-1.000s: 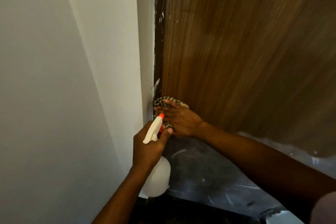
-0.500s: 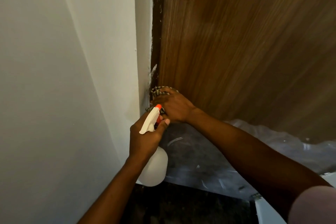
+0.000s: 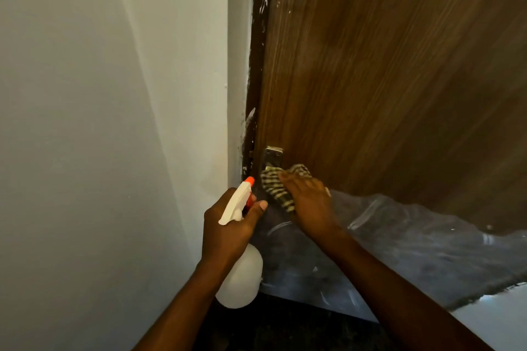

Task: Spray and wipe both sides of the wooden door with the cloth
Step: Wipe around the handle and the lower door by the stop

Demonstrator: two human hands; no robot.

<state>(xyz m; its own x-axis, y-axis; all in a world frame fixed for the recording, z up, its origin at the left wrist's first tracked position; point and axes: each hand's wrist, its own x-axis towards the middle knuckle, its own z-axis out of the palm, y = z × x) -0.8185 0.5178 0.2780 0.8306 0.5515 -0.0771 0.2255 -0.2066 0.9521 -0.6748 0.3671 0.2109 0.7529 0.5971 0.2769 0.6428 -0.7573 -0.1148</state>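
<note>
The brown wooden door [image 3: 385,71] fills the upper right, its hinge edge against a dark frame strip [image 3: 258,65]. My right hand [image 3: 309,202] presses a black-and-cream checked cloth [image 3: 278,188] against the door's bottom corner, just below a metal hinge plate [image 3: 273,157]. My left hand [image 3: 229,225] grips the neck of a white spray bottle [image 3: 241,276] with an orange nozzle, held beside the cloth and pointing up toward the door.
A pale wall [image 3: 99,122] runs down the left, meeting the door frame at a corner. Clear plastic sheeting [image 3: 399,248] covers the dark floor under the door. A white surface [image 3: 496,322] shows at the bottom right.
My right hand has slid the cloth right and slightly down, uncovering the metal hinge plate. My left hand still holds the bottle in much the same place.
</note>
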